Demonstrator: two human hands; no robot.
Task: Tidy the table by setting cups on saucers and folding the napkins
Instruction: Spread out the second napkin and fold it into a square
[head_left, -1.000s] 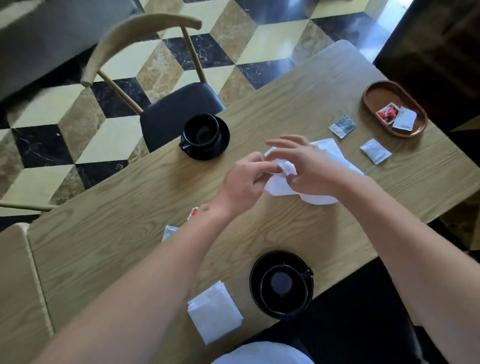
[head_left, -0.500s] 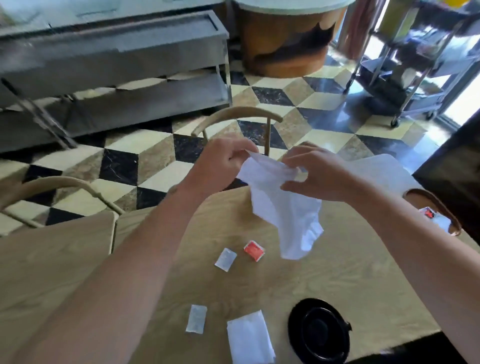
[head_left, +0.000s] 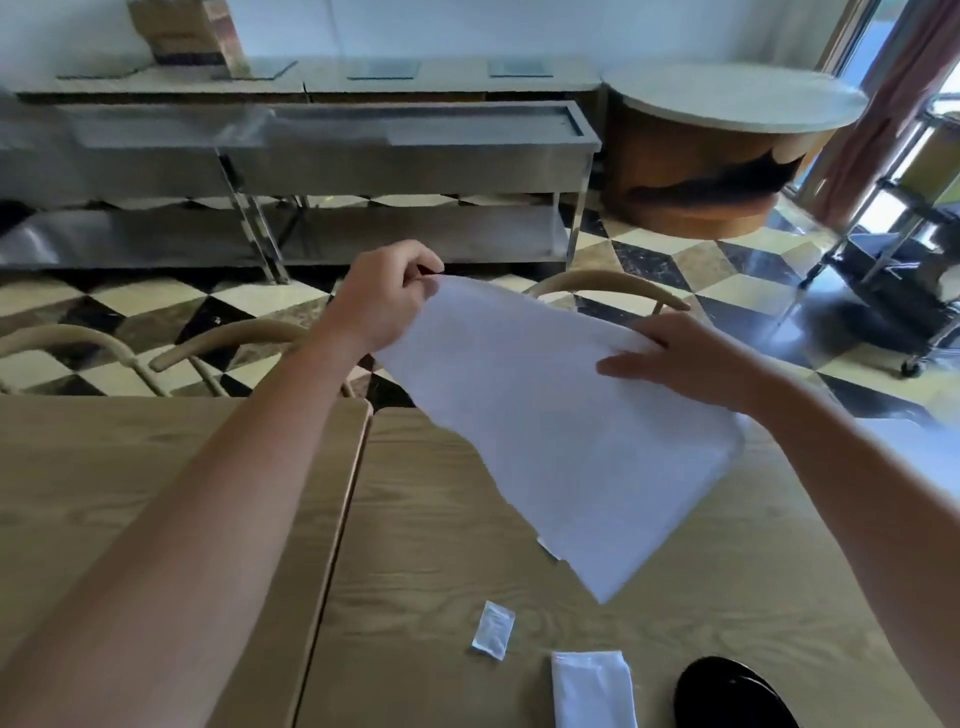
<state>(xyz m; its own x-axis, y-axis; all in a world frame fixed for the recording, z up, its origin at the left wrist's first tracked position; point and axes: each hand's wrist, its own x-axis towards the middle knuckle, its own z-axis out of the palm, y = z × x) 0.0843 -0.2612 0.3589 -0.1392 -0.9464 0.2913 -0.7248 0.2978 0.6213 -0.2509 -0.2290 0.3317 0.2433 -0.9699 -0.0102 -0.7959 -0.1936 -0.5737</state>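
Over the wooden desk (head_left: 701, 597), the napkin (head_left: 561, 431), bunched half a second ago, now hangs spread open, slanting from the left hand (head_left: 384, 301), fingers pinching its top corner, to the right hand (head_left: 691, 364) gripping its edge, above a sachet (head_left: 493, 630), folded napkin (head_left: 593, 691) and black saucer (head_left: 727, 696).

No words or numbers can be read; the small packet (head_left: 493, 629) on the table (head_left: 415, 519) is too blurred.
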